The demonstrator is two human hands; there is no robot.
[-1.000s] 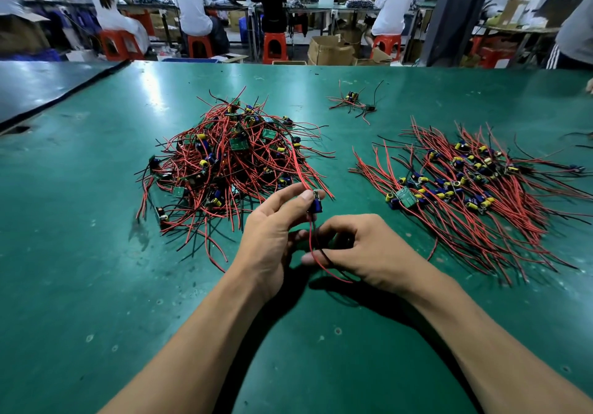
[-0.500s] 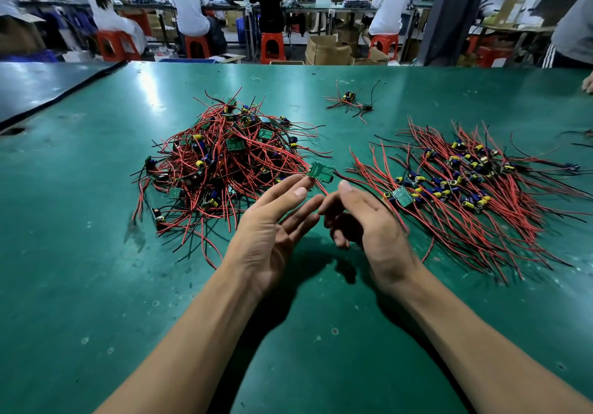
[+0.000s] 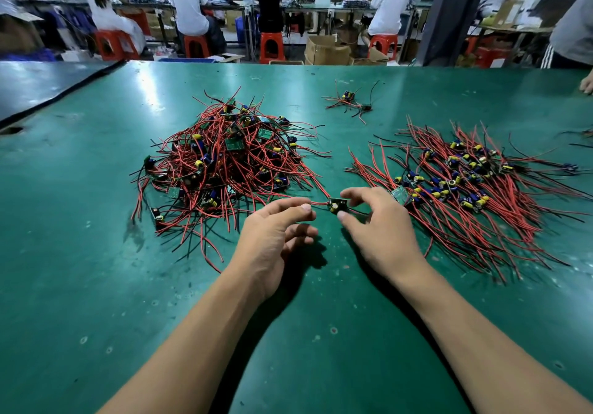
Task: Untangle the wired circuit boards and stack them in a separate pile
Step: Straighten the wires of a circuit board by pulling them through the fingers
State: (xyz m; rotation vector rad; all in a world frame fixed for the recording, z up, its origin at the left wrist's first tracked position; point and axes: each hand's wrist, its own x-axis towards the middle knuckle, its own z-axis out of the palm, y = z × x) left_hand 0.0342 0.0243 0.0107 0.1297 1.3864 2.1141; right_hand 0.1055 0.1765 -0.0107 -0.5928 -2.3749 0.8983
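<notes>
Between tangle (image 3: pixel 231 160) and sorted pile (image 3: pixel 475 195), the right hand (image 3: pixel 380 227) pinches a board (image 3: pixel 337 205) between thumb and forefinger, while the left hand (image 3: pixel 272 234) is half-curled beside its wire (image 3: pixel 321 203), grip unclear; pulling could drag the tangle along.

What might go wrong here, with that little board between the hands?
1. The small board between the left hand and right hand has a red wire that seems to run back into the tangled pile; a hard pull could drag neighbours along or strain the wire's joint.
2. The sorted pile lies just beside the right hand, so its loose wire ends could snag the board on the way over.
</notes>
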